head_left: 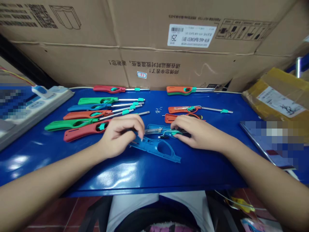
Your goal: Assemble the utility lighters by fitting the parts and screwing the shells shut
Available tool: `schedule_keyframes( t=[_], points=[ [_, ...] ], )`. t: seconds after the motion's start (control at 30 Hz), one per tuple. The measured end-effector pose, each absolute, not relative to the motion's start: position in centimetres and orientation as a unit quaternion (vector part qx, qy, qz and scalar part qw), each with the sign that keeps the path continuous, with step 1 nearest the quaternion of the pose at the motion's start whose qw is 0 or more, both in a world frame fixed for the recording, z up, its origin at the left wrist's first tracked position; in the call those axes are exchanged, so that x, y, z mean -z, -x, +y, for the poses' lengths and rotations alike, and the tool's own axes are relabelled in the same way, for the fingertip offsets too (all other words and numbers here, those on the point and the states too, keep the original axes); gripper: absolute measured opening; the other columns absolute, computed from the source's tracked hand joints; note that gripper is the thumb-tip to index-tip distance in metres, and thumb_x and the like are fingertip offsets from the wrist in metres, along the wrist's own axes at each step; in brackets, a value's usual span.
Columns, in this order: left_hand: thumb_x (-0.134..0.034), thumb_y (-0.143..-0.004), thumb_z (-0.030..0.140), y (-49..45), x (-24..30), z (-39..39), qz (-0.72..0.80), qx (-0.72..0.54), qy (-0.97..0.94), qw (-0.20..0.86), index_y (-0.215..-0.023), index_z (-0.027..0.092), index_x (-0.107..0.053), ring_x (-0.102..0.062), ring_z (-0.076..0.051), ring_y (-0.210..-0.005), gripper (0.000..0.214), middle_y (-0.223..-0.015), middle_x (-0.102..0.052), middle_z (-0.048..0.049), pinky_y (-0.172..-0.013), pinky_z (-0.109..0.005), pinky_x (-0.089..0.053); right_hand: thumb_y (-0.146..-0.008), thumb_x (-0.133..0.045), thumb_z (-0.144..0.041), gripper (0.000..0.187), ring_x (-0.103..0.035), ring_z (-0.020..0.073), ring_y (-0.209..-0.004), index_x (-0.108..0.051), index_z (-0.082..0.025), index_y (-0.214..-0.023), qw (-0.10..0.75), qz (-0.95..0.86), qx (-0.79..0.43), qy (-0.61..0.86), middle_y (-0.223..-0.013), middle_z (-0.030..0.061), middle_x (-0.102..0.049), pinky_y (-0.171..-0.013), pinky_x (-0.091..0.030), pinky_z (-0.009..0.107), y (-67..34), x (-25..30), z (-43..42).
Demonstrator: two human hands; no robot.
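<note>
Two blue lighter shells at the centre of the blue surface [120, 174]: loose shell [156, 149] nearest me, second shell [154, 126] between my hands; left grip [122, 135] curled narrow, closed on the end of a metal tube [153, 130]; right grip [193, 132] laid over a teal trigger [176, 132], pinching or not I cannot tell; six whole lighters [87, 124] ranked at left; cardboard boxes [145, 48] behind.

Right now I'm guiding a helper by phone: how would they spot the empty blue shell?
On the blue table, look between the left hand and right hand. The blue shell lies nearest the front edge; unlike the lighters behind, it is open and hollow.
</note>
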State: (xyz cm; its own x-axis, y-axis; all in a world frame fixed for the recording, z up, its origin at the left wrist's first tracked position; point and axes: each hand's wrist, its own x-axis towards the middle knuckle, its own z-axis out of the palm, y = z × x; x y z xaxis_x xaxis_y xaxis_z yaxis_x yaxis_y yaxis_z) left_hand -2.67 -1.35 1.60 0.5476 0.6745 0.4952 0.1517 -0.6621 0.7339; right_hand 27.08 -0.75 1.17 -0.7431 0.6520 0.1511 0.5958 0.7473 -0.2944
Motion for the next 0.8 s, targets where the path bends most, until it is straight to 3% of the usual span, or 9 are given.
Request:
schedule_keyframes(
  t=[0.17,0.37,0.5,0.6,0.8],
  points=[
    [-0.049,-0.083,0.002,2.0,-0.6,-1.7,0.240,-0.300,-0.878,0.286,-0.083,0.016,-0.070,-0.063,-0.012,-0.074,0.025,-0.086,-0.065,-0.0023,-0.068,-0.024,-0.052,-0.098,-0.062,-0.023,0.009,-0.063,0.0264,-0.100,-0.061,-0.018,-0.105,0.124,-0.916,-0.105,0.366,-0.107,0.0106,-0.068,-0.088,-0.051,0.040,-27.1,-0.8,-0.5],
    [-0.053,-0.089,0.006,1.8,-0.7,-1.6,0.219,-0.290,-0.911,0.196,-0.101,0.015,-0.072,-0.064,-0.019,-0.095,0.024,-0.096,-0.070,-0.0058,-0.088,-0.033,-0.054,-0.098,-0.060,-0.019,0.004,-0.062,0.0246,-0.097,-0.061,-0.017,-0.102,0.153,-0.918,-0.110,0.350,-0.102,0.0098,-0.067,-0.087,-0.051,0.039,-27.2,-0.4,-0.4],
    [-0.060,-0.096,0.019,1.9,-0.5,-0.9,0.293,-0.285,-0.903,0.132,-0.118,0.016,-0.070,-0.062,-0.022,-0.107,0.024,-0.111,-0.069,-0.0080,-0.097,-0.038,-0.051,-0.101,-0.055,-0.019,0.006,-0.061,0.0232,-0.097,-0.061,-0.017,-0.104,0.167,-0.930,-0.100,0.310,-0.102,0.0093,-0.066,-0.088,-0.051,0.039,-26.9,-0.1,-0.6],
    [-0.064,-0.098,0.029,1.9,0.1,-0.4,0.319,-0.250,-0.904,0.135,-0.115,0.017,-0.072,-0.062,-0.023,-0.107,0.022,-0.110,-0.068,-0.0077,-0.098,-0.039,-0.051,-0.102,-0.053,-0.019,0.007,-0.060,0.0233,-0.097,-0.060,-0.017,-0.104,0.160,-0.937,-0.093,0.296,-0.103,0.0089,-0.065,-0.089,-0.052,0.040,-26.6,-0.1,-0.8],
    [-0.068,-0.097,0.029,2.0,0.5,-0.3,0.316,-0.263,-0.896,0.168,-0.106,0.016,-0.074,-0.066,-0.019,-0.098,0.017,-0.103,-0.069,-0.0060,-0.092,-0.033,-0.053,-0.101,-0.054,-0.018,0.006,-0.060,0.0241,-0.101,-0.058,-0.018,-0.105,0.152,-0.934,-0.099,0.307,-0.109,0.0102,-0.061,-0.089,-0.052,0.039,-26.5,-0.3,-0.9]
  ],
)
